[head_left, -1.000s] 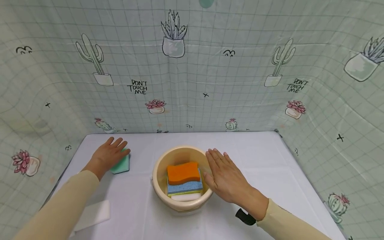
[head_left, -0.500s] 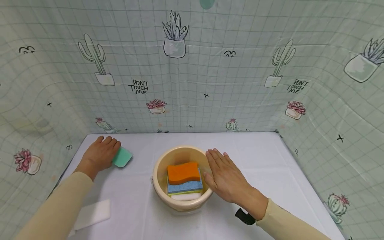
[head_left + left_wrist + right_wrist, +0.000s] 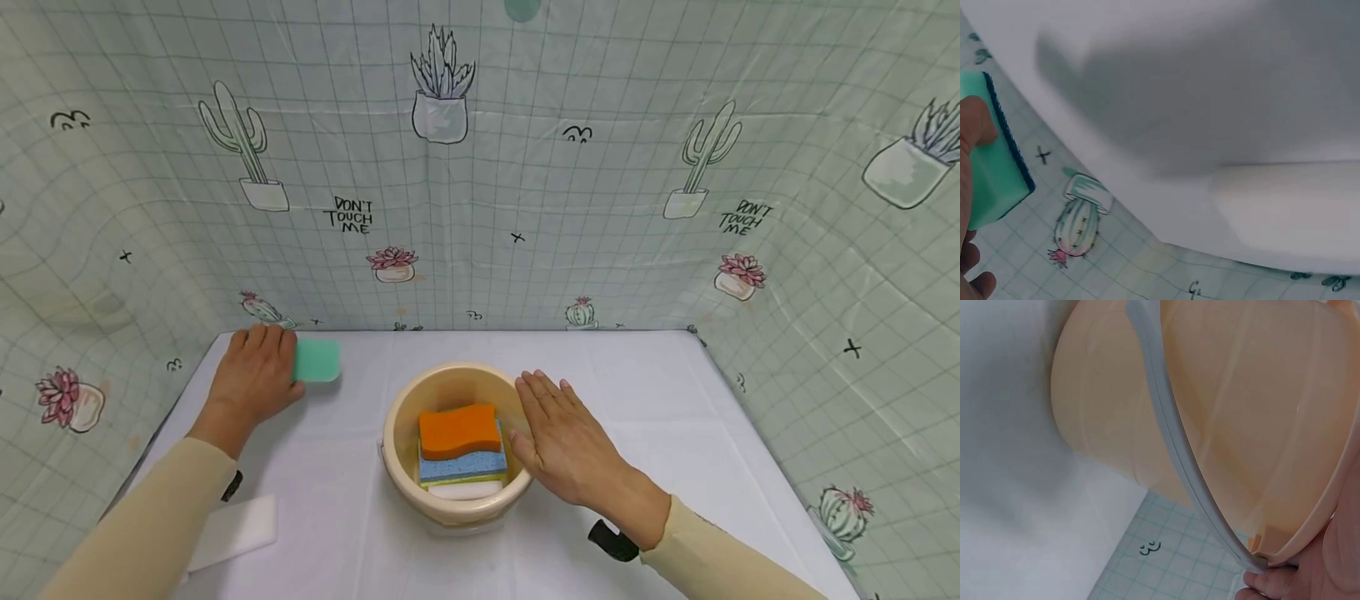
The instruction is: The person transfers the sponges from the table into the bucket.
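My left hand point(image 3: 255, 371) grips a green sponge point(image 3: 318, 361) at the table's far left, lifted off the cloth. The left wrist view shows the thumb pressed on the sponge's green face point(image 3: 997, 181), and a dark blue scouring layer runs along its edge. My right hand point(image 3: 566, 437) rests with straight fingers on the right rim of a cream bucket point(image 3: 397, 467), thumb over the inside. Inside lie an orange wavy sponge point(image 3: 459, 432), a blue and yellow sponge point(image 3: 468, 467) and a white block point(image 3: 465, 491). In the right wrist view, fingertips touch the rim near the grey handle point(image 3: 1179, 444).
A white flat block point(image 3: 236, 532) lies at the near left, partly behind the left sleeve. White cloth covers the table point(image 3: 637, 358). A cactus-print grid curtain point(image 3: 480, 183) stands behind and along both sides.
My left hand has curled round the green sponge, picked it up from the table and turned it, shifting slightly toward the back. The right hand and the bucket stay put.
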A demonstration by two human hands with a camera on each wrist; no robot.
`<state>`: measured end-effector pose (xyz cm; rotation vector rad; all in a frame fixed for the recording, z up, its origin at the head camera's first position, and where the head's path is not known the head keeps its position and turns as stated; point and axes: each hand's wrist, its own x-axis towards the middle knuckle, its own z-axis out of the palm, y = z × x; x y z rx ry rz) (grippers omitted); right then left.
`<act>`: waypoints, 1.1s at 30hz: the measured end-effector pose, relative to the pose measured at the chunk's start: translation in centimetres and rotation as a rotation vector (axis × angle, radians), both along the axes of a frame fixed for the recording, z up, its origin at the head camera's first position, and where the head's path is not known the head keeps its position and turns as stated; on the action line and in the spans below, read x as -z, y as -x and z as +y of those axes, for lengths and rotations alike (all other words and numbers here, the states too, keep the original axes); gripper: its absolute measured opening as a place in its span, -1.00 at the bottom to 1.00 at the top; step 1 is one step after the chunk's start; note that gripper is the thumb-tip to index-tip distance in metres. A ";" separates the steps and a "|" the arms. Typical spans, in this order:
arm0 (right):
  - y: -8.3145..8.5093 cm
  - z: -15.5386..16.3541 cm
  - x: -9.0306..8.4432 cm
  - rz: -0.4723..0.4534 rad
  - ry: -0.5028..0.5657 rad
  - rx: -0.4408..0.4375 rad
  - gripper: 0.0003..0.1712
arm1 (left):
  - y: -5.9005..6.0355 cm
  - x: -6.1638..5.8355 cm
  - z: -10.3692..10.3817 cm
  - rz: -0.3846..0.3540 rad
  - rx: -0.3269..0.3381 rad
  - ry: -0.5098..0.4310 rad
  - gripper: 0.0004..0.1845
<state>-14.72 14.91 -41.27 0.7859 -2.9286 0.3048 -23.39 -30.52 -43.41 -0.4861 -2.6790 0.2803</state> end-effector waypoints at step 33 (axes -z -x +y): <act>0.0 -0.3 -0.1 0.002 -0.018 0.021 -0.19 | -7.1 -8.2 16.9 -0.206 0.154 -0.241 -0.31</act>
